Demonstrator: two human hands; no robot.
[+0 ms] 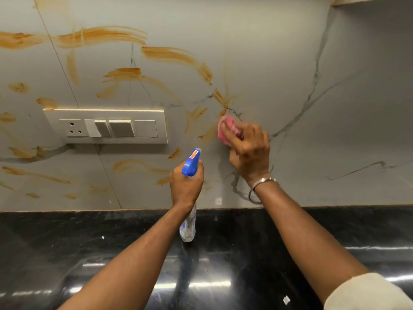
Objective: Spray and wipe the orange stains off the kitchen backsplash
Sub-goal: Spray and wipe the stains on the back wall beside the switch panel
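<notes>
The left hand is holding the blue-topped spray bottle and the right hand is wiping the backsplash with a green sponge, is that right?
Not quite: the sponge is pink, not green. The head view shows the right hand wiping the backsplash with it, among the orange stains. The rest holds: the left hand is holding the blue-topped spray bottle.

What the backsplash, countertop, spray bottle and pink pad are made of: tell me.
The backsplash looks like polished stone or marble-look tile: grey veins, a slab joint. The countertop is glossy black stone, probably granite, mirroring lights. The spray bottle has a clear plastic body and a blue plastic trigger head. The pink pad is blurred; likely sponge or cloth, cannot tell which.
</notes>
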